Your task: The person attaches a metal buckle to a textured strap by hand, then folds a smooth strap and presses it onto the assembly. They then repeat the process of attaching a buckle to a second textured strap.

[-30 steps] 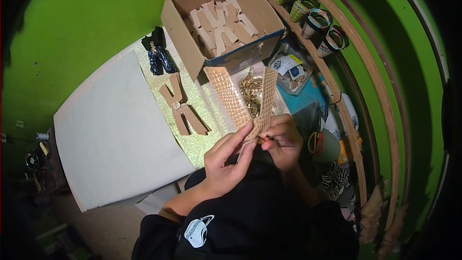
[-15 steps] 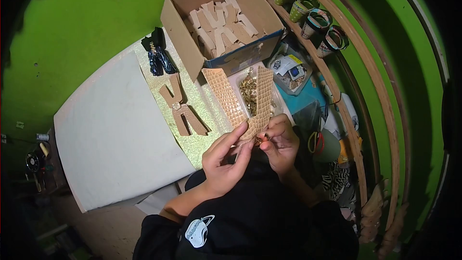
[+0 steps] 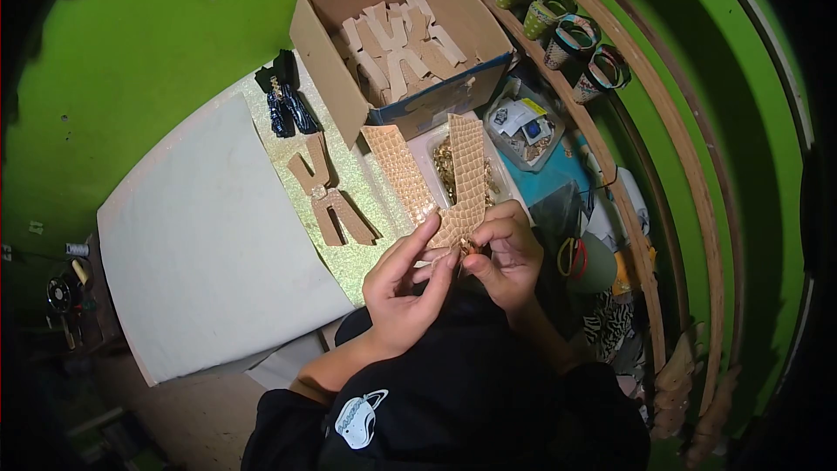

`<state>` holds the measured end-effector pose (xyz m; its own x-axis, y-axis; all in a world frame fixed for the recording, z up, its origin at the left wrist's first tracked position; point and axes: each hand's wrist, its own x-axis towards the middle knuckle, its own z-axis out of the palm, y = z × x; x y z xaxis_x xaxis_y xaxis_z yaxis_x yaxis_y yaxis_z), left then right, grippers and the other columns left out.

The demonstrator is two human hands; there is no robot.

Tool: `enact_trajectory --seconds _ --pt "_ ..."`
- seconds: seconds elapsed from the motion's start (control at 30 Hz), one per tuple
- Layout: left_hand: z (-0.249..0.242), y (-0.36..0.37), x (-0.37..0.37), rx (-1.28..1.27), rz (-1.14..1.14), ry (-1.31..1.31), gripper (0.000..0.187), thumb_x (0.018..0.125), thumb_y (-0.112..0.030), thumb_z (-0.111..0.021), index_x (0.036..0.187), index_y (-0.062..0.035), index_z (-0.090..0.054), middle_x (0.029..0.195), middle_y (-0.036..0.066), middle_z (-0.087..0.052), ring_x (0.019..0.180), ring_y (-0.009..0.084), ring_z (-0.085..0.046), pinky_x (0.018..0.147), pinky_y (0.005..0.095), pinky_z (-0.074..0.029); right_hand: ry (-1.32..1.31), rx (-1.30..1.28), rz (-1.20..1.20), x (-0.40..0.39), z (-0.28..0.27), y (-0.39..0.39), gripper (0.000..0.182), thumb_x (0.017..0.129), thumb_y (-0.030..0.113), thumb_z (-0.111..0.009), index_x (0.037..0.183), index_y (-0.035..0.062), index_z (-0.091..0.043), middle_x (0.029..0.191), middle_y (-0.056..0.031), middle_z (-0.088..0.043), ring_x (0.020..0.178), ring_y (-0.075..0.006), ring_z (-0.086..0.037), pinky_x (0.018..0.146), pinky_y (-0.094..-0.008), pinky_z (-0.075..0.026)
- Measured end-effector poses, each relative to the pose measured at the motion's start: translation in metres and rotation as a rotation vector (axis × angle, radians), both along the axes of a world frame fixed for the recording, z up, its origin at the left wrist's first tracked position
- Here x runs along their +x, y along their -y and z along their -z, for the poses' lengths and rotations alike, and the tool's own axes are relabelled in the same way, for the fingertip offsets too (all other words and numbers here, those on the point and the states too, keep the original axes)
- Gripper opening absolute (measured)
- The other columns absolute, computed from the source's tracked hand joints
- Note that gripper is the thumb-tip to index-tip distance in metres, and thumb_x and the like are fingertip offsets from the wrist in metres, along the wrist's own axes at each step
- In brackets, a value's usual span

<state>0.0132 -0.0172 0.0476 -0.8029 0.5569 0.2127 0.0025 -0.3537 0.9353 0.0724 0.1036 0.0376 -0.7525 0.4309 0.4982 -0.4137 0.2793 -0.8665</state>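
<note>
My left hand (image 3: 405,275) pinches the joined lower end of a glossy tan, crocodile-embossed sandal strap piece (image 3: 467,179), whose two arms spread upward in a V. Close beside it, my right hand (image 3: 507,257) is closed, thumb and fingertips pinching a small gold metal ornament (image 3: 466,248) against the strap's narrow middle. Fingers partly hide the ornament and the lower part of the strap. Behind the strap stands a clear plastic tub (image 3: 430,151) full of small gold metal pieces (image 3: 445,170).
Left of my hands lie a stack of brown X-shaped straps (image 3: 324,194) and a dark shiny bundle (image 3: 284,98). A cardboard box (image 3: 336,78) of strap pieces stands behind. At right are a container of packets (image 3: 525,133), scissors (image 3: 573,257) and a wooden rack (image 3: 602,13) with small baskets.
The strap has tilted slightly to the left, its right arm shifting leftward over the tub. My right fingers have drawn closer in around the gold ornament at the strap's middle.
</note>
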Motion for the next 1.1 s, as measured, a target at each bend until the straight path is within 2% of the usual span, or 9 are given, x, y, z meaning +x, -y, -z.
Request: enact_trajectory --seconds 0.07,0.23,0.33,0.53,0.83,0.93,1.0,1.1 --pt "-0.002 0.0 0.001 -0.009 -0.001 0.028 0.044 0.075 0.012 -0.052 0.118 0.007 -0.041 0.097 0.014 -0.051 0.089 0.0183 -0.057 0.075 0.0239 -0.05 0.014 0.023 -0.01 0.0 0.001 -0.004 0.022 0.07 0.009 -0.068 0.085 0.0017 -0.054 0.083 -0.0052 -0.042 0.072 -0.0115 -0.043 0.066 -0.0215 -0.036" --pt "0.001 0.0 0.003 0.024 -0.015 0.028 0.044 0.075 0.012 -0.052 0.117 0.007 -0.041 0.099 0.015 -0.051 0.089 0.0192 -0.057 0.075 0.0247 -0.05 0.022 0.076 -0.014 0.0 0.003 -0.004 0.022 0.073 0.018 -0.066 0.084 0.0021 -0.055 0.079 -0.0041 -0.042 0.07 -0.0112 -0.042 0.063 -0.0214 -0.036" --pt "0.005 0.0 0.004 0.037 -0.019 0.034 0.044 0.075 0.012 -0.052 0.117 0.0072 -0.042 0.1 0.016 -0.051 0.089 0.0193 -0.057 0.076 0.0248 -0.05 0.016 0.013 -0.008 -0.002 0.0 0.0 0.023 0.075 0.022 -0.064 0.083 0.0022 -0.055 0.078 -0.0039 -0.041 0.07 -0.0111 -0.041 0.062 -0.0214 -0.036" --pt "0.008 0.001 0.005 0.043 -0.036 0.042 0.042 0.074 0.012 -0.054 0.115 0.0075 -0.044 0.101 0.016 -0.052 0.088 0.0176 -0.057 0.075 0.0237 -0.049 0.032 0.13 0.036 -0.002 0.0 0.002 0.026 0.076 0.026 -0.062 0.081 0.0022 -0.055 0.077 -0.0039 -0.04 0.068 -0.0113 -0.04 0.062 -0.0218 -0.036" --pt "0.006 0.0 0.004 0.045 -0.03 0.027 0.042 0.074 0.012 -0.054 0.115 0.0069 -0.044 0.1 0.015 -0.053 0.087 0.016 -0.057 0.074 0.0221 -0.049 -0.012 0.09 0.045 0.001 0.007 0.003 0.028 0.073 0.029 -0.064 0.079 0.0032 -0.055 0.079 -0.0034 -0.042 0.069 -0.0112 -0.04 0.061 -0.0218 -0.034" --pt "0.002 0.0 0.004 0.033 -0.015 0.043 0.043 0.074 0.011 -0.055 0.115 0.0067 -0.044 0.1 0.015 -0.053 0.087 0.0165 -0.057 0.074 0.0227 -0.049 0.008 0.051 0.041 0.003 0.008 0.003 0.03 0.071 0.028 -0.067 0.082 0.0029 -0.055 0.082 -0.0038 -0.042 0.07 -0.0109 -0.041 0.063 -0.0216 -0.034" --pt "0.002 -0.001 0.004 0.029 -0.002 0.068 0.043 0.074 0.011 -0.055 0.115 0.0065 -0.044 0.1 0.015 -0.053 0.087 0.0169 -0.057 0.074 0.0231 -0.049 -0.141 -0.042 0.108 -0.003 0.01 0.007 0.033 0.068 0.027 -0.069 0.084 0.0029 -0.053 0.083 -0.004 -0.041 0.071 -0.0106 -0.041 0.063 -0.0209 -0.035" --pt "0.005 0.0 0.003 0.04 -0.029 0.03 0.044 0.074 0.011 -0.055 0.116 0.0066 -0.043 0.101 0.015 -0.052 0.087 0.0175 -0.057 0.074 0.0236 -0.049 -0.134 0.039 0.12 -0.001 0.018 0.005 0.036 0.067 0.027 -0.07 0.087 0.0037 -0.052 0.084 -0.0047 -0.04 0.071 -0.0109 -0.041 0.063 -0.0202 -0.035"
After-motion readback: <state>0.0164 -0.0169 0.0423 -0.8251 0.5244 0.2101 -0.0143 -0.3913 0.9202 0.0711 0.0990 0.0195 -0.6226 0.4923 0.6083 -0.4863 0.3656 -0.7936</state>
